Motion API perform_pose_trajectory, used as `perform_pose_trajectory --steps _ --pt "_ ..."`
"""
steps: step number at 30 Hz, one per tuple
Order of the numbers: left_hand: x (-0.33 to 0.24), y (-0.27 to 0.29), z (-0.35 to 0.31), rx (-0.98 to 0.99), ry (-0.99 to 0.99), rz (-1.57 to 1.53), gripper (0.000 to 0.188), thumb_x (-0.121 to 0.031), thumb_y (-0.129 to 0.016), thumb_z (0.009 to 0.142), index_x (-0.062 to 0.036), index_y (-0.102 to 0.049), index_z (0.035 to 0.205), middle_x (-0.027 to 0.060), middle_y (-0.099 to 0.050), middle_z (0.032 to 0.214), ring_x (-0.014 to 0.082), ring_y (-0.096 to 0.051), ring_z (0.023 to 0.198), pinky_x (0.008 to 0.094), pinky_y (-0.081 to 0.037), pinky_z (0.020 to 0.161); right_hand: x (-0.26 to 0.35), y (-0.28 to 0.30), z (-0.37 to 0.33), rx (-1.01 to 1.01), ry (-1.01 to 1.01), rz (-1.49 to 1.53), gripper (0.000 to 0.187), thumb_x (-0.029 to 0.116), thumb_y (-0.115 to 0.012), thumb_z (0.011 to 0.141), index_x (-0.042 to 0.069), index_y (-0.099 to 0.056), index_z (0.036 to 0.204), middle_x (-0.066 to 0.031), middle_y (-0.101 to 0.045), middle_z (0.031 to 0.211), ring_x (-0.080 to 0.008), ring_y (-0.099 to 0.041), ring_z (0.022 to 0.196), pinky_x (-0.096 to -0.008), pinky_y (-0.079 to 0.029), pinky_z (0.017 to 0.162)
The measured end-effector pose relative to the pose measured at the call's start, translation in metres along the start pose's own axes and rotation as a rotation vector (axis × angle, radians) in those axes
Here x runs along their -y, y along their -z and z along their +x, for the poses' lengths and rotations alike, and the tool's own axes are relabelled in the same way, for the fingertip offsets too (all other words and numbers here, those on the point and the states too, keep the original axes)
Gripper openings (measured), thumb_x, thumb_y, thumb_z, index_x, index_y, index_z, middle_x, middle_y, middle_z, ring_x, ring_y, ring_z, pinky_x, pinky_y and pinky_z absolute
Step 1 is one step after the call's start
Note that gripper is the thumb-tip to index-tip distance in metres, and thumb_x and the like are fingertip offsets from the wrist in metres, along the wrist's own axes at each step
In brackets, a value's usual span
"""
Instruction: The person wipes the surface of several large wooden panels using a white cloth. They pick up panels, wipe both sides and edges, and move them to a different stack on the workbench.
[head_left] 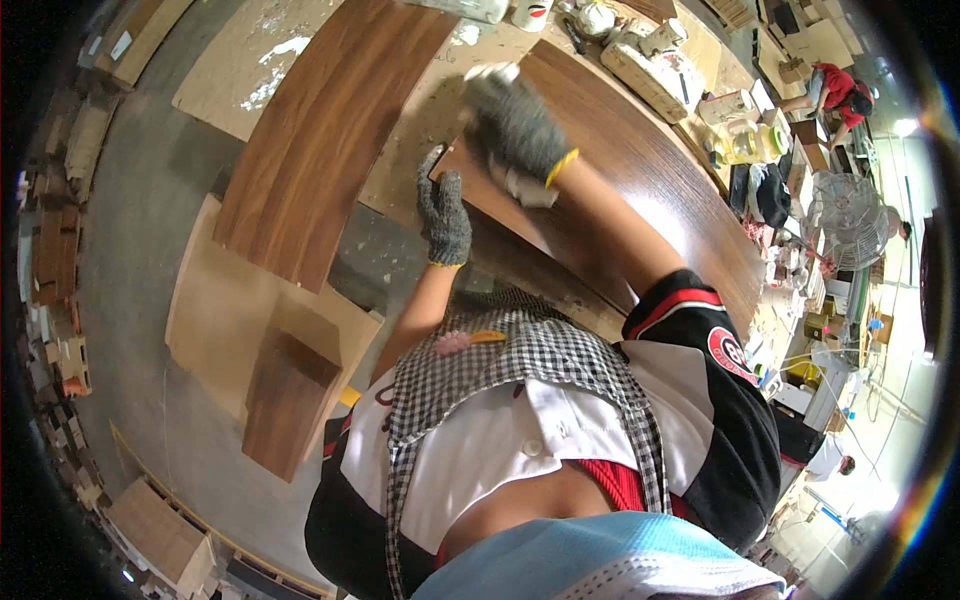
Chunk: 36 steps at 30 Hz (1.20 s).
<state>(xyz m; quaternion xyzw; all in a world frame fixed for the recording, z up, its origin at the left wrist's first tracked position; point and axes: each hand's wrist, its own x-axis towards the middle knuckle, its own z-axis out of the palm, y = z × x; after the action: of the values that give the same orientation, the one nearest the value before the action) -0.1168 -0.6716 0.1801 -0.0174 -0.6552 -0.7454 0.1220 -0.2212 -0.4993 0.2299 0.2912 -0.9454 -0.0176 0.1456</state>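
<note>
A dark brown wood-grain board [650, 160] lies on the workbench in front of me and to the right, its surface shining under the light. My left hand [443, 215], in a grey knit glove, grips the board's near left corner between thumb and fingers. Over the board's left end is my right hand [518, 125], gloved the same way and slightly blurred. A whitish cloth [532, 190] shows from under it, pressed against the board; its fingertips are partly hidden. Another brown wood-grain board [330, 130] lies to the left, apart from both hands.
Along the bench's far right side are a stained white container [655, 75], a yellowish jug [755, 143] and a fan [850, 220]. At lower left, a short brown board [288, 400] rests on a pale panel [215, 310]. A person in red [835, 92] is farther off.
</note>
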Motion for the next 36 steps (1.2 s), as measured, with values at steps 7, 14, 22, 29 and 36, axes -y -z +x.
perform_pose_trajectory --steps 7,14,22,29,36 --pt "-0.01 -0.002 -0.006 -0.096 0.097 -0.04 0.047 -0.03 -0.051 0.106 -0.0007 -0.047 0.143 0.0129 -0.051 0.144 0.0245 -0.048 0.132 0.0383 -0.038 0.11 -0.041 -0.007 0.024 0.009 -0.018 0.078 0.038 0.028 -0.066 0.093 0.027 -0.066 0.132 -0.0033 -0.056 0.147 -0.0283 -0.044 0.142 -0.0471 -0.031 0.121" --pt "0.005 0.007 -0.003 -0.039 -0.02 0.015 0.051 -0.032 -0.052 0.104 -0.002 -0.045 0.144 0.0119 -0.049 0.146 0.0236 -0.047 0.131 0.037 -0.04 0.108 -0.143 0.019 0.059 -0.161 -0.582 0.894 0.04 0.028 -0.064 0.093 0.013 -0.065 0.13 -0.0166 -0.066 0.128 -0.032 -0.062 0.121 -0.0387 -0.049 0.102" --pt "0.015 -0.001 -0.004 -0.051 -0.057 -0.084 0.051 -0.027 -0.054 0.103 0.0012 -0.044 0.144 0.0146 -0.048 0.148 0.0257 -0.044 0.137 0.0407 -0.032 0.116 -0.095 0.017 -0.005 0.164 -0.449 0.128 0.051 0.028 -0.059 0.095 0.011 -0.052 0.144 -0.0139 -0.049 0.15 -0.0333 -0.04 0.142 -0.0494 -0.03 0.117" --pt "0.012 0.0 -0.003 -0.071 -0.051 -0.062 0.051 -0.03 -0.052 0.103 0.0001 -0.045 0.144 0.0148 -0.049 0.148 0.0269 -0.044 0.138 0.0422 -0.031 0.117 0.065 0.063 -0.03 -0.065 0.135 0.38 0.051 0.037 -0.055 0.099 0.013 -0.053 0.143 -0.0129 -0.05 0.15 -0.0302 -0.041 0.143 -0.0496 -0.029 0.12" --pt "0.003 -0.005 -0.001 -0.059 -0.037 -0.054 0.053 -0.033 -0.051 0.104 -0.0006 -0.045 0.144 0.015 -0.048 0.149 0.0279 -0.043 0.139 0.0435 -0.03 0.118 -0.049 0.014 0.003 0.01 -0.179 -0.083 0.056 0.04 -0.044 0.103 0.011 -0.042 0.152 -0.0168 -0.045 0.153 -0.0377 -0.034 0.147 -0.053 -0.023 0.123"
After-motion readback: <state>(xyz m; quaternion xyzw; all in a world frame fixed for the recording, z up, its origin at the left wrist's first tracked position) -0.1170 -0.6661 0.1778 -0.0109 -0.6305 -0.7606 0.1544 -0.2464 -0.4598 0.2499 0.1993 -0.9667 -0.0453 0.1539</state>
